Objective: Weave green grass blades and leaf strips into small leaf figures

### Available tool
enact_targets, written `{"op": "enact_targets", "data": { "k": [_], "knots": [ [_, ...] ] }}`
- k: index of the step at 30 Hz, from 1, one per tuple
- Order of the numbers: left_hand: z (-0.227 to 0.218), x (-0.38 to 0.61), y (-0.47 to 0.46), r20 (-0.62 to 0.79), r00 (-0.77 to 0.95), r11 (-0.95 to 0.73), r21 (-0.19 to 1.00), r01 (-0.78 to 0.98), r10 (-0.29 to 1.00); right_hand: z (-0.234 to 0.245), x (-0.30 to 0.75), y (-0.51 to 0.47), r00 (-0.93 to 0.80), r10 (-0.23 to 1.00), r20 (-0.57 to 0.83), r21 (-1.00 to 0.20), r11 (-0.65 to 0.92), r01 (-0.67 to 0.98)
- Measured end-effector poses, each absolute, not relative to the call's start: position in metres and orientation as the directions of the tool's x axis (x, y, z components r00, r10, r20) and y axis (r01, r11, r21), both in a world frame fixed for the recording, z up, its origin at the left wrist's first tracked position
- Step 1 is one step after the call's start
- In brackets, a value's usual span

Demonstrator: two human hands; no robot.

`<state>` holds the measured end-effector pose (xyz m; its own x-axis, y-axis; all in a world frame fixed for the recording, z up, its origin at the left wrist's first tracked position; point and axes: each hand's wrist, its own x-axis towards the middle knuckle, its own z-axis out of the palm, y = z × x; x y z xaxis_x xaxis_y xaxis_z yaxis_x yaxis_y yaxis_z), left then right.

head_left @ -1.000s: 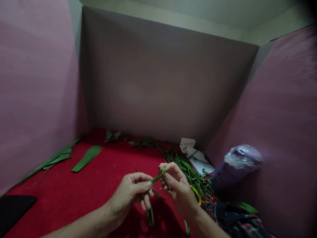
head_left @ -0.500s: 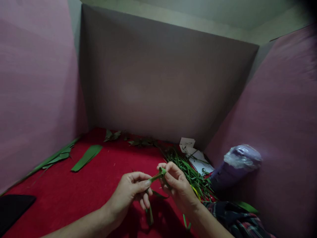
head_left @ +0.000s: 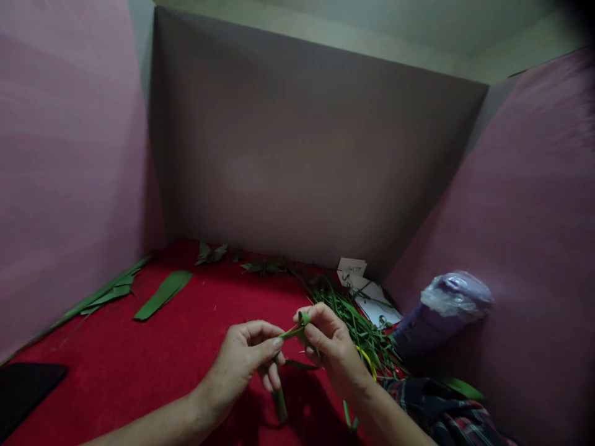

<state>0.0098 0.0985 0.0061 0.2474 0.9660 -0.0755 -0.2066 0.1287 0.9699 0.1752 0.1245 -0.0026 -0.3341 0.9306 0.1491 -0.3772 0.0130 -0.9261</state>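
A green leaf strip (head_left: 291, 334) is stretched between my two hands above the red cloth (head_left: 186, 371). My left hand (head_left: 248, 358) pinches one end of it between thumb and forefinger, the other fingers curled. A length of strip hangs down below that hand. The far end is bent into a small loop, pinched by the fingers of my right hand (head_left: 332, 347). Part of the fold is hidden behind the right fingers. Just beyond the right wrist a yellow curved handle (head_left: 369, 362) shows among the cut leaves.
A heap of thin green leaf strips (head_left: 357, 322) lies to the right, beside white papers (head_left: 372, 300). A purple container (head_left: 427, 322) topped with clear plastic leans at the right wall. On the left are a broad leaf piece (head_left: 163, 295), a long stalk (head_left: 102, 291) and a black flat object (head_left: 30, 396).
The strip's loop between the right fingers stands slightly more open and has turned a little. Both hands keep nearly the same place and grip.
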Motion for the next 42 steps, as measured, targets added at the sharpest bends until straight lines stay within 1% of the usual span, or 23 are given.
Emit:
{"op": "enact_targets", "data": {
  "k": [9,15,19,22,26,32,35,37,38,40,42],
  "knots": [
    [0.008,0.011,0.098,-0.077,0.24,0.128,0.971,-0.204,0.968,-0.004,0.174,0.125,-0.362,0.924,0.125,-0.959,0.019,-0.282],
    [0.005,0.01,0.1,-0.065,0.243,0.118,0.97,-0.212,0.968,-0.006,0.169,0.121,-0.237,0.942,0.236,-0.968,0.206,-0.143],
    [0.004,0.01,0.1,-0.047,0.237,0.101,0.97,-0.223,0.97,-0.008,0.167,0.118,-0.243,0.928,0.281,-0.959,0.266,-0.096],
    [0.004,0.01,0.099,-0.047,0.237,0.1,0.97,-0.22,0.97,-0.009,0.166,0.117,-0.285,0.924,0.254,-0.967,0.246,-0.065],
    [0.003,0.01,0.1,-0.043,0.241,0.1,0.968,-0.231,0.97,-0.01,0.163,0.115,-0.33,0.913,0.241,-0.97,0.232,-0.067],
    [0.002,0.009,0.102,-0.014,0.225,0.069,0.968,-0.239,0.974,-0.016,0.163,0.116,-0.189,0.965,0.181,-0.983,0.183,-0.005],
    [0.001,0.01,0.102,-0.014,0.228,0.071,0.966,-0.247,0.974,-0.018,0.164,0.116,-0.178,0.965,0.193,-0.977,0.205,0.053],
    [0.0,0.01,0.102,-0.018,0.227,0.076,0.965,-0.25,0.974,-0.019,0.165,0.114,-0.183,0.949,0.258,-0.947,0.286,0.148],
    [-0.001,0.01,0.102,-0.018,0.226,0.077,0.964,-0.255,0.974,-0.019,0.165,0.113,-0.196,0.928,0.315,-0.909,0.355,0.217],
    [-0.002,0.01,0.102,-0.017,0.231,0.081,0.959,-0.27,0.973,-0.02,0.166,0.111,-0.269,0.85,0.454,-0.768,0.526,0.366],
    [-0.004,0.01,0.102,-0.015,0.247,0.087,0.955,-0.283,0.969,-0.02,0.168,0.11,-0.402,0.751,0.523,-0.583,0.66,0.474]
  ]
}}
